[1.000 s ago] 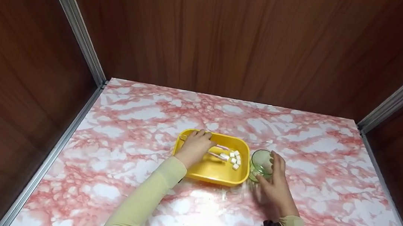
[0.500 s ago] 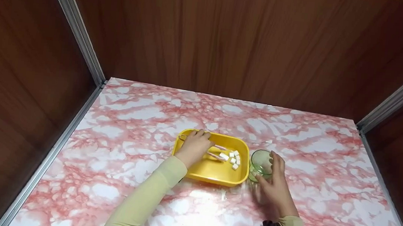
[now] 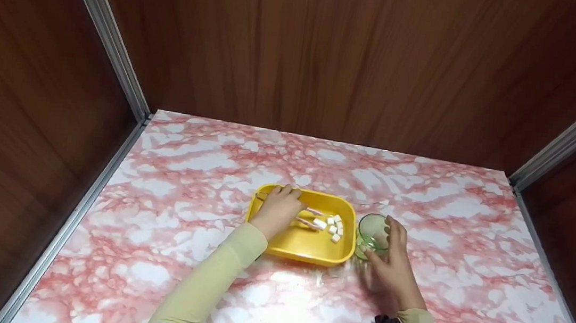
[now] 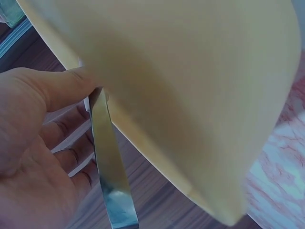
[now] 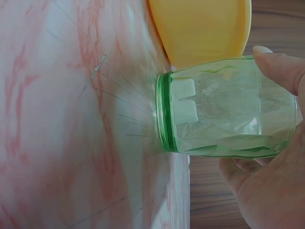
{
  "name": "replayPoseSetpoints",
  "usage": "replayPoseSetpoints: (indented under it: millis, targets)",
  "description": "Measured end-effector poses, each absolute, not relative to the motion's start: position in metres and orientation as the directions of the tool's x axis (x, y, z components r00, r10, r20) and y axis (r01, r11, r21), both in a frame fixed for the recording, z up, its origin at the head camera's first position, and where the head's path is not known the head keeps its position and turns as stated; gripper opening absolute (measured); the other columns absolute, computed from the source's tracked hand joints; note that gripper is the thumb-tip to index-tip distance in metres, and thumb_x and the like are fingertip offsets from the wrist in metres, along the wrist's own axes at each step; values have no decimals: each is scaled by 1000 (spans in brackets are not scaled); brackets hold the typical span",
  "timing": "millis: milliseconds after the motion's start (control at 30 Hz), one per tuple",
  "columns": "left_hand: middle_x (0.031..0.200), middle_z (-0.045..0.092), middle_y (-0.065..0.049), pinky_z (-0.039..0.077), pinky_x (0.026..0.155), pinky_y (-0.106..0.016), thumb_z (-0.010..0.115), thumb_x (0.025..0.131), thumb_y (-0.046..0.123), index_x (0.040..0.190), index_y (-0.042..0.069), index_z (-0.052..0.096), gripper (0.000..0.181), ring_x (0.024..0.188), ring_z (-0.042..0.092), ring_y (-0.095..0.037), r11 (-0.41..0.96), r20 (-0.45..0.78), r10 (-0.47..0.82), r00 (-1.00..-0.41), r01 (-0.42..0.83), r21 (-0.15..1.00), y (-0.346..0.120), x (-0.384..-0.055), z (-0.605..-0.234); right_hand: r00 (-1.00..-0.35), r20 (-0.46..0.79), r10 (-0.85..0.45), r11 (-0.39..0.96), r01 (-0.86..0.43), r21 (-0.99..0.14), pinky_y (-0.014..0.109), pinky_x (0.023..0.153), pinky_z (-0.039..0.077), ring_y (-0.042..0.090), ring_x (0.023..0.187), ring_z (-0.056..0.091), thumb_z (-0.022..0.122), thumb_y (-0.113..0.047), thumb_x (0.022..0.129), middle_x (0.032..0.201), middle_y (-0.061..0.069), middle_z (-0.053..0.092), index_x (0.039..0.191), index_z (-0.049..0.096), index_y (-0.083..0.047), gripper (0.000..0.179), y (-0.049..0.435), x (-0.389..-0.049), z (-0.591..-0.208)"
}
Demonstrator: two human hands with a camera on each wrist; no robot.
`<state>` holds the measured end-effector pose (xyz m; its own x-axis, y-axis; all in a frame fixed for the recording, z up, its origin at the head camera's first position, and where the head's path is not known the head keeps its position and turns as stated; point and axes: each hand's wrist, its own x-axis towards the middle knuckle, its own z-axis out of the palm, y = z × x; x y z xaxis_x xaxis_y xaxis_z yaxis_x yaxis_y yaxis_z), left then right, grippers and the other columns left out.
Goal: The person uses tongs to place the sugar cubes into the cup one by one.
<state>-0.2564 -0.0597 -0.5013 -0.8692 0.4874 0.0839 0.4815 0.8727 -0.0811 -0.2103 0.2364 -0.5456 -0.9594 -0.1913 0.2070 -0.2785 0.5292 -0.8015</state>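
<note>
In the head view my left hand (image 3: 278, 213) reaches into a yellow plastic tub (image 3: 299, 255) and grips a pair of metal tongs (image 3: 308, 223). The left wrist view shows thumb and fingers on the tongs (image 4: 110, 162), whose arms stand apart. A white cube (image 3: 319, 223) lies at the tip of the lower arm; whether it is pinched I cannot tell. Several more white cubes (image 3: 334, 230) lie at the tub's right end. My right hand (image 3: 396, 264) holds a green-tinted glass (image 5: 224, 109) upright on the table, thumb and fingers around it. White cubes (image 5: 186, 100) sit at its bottom.
The glass stands close to the right side of the tub. Beneath both is a table with a red-and-white marbled top (image 3: 201, 174). A brown wood-grain panel (image 3: 305, 51) rises behind it, with metal-framed panels at left and right.
The tongs' tips have drawn slightly left, away from the main group of cubes, and the cube by the lower tip shows more clearly. My right hand and the glass stay in place.
</note>
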Motion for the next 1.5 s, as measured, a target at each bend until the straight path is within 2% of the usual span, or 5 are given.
replayPoseSetpoints:
  millis: [567,867,1100,1500]
  targets:
    - [114,61,-3,41,94,-44,65,87,4,107,26,74,31,111,51,-25,875,113,485,-867,481,-60,-59,-257,-505,-959,211,-187,535,-280,-797,61,100,31,47,127,33,70,-8,84,147,14,21,152,17,-21,88,237,-210,-547]
    - [119,60,-3,38,99,-46,66,87,5,110,25,73,31,117,49,-27,881,77,473,-877,471,-45,-61,-258,-501,-957,220,-191,542,-290,-789,61,101,30,47,127,33,70,-9,84,147,15,21,152,17,-21,87,236,-211,-546]
    - [114,62,-3,40,95,-45,68,86,7,108,26,74,30,111,51,-26,881,88,473,-877,469,-64,-59,-257,-502,-957,216,-193,542,-287,-790,61,101,30,47,127,33,70,-10,85,148,15,20,153,16,-22,88,236,-211,-547]
    - [119,60,-3,38,97,-46,68,85,5,111,27,73,34,116,49,-27,886,62,464,-884,462,-40,-59,-257,-502,-949,246,-197,524,-314,-792,60,100,31,47,126,33,72,-12,85,146,16,21,152,19,-16,86,238,-213,-549]
